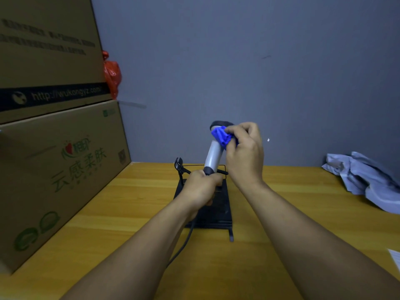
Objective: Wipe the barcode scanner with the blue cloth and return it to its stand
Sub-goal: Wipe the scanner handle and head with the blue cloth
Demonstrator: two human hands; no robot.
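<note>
Wiping is the step in hand, judged from how the hands sit. Nearest, two bare forearms reach out over the yellow wooden table (pixel 129 204). A dark cable (pixel 184 245) trails from below the left hand toward the near edge. The left hand (pixel 201 189) is clenched round the lower grip of the barcode scanner (pixel 213 155), holding it upright and tilted slightly right, in the air above the black stand (pixel 218 207). The stand rests on the table directly beneath, its curved cradle arm (pixel 180 165) bare at the far left. Higher and farther, the right hand (pixel 244 148) pinches the bunched blue cloth (pixel 223 137) against the scanner's dark head.

The next move, as a judgement, calls for finishing the wipe, freeing the cloth, then lowering the scanner so that it seats in the cradle without snagging the cable.

At left stand two stacked cardboard boxes. The lower box (pixel 65 169) bears green characters reading "云感柔肤"; the upper box (pixel 47 50) shows "http://wukongyz.com" on a black band. A red plastic bag (pixel 112 76) hangs behind them. At far right lies a crumpled grey bag (pixel 365 180), against the grey wall (pixel 259 61).
</note>
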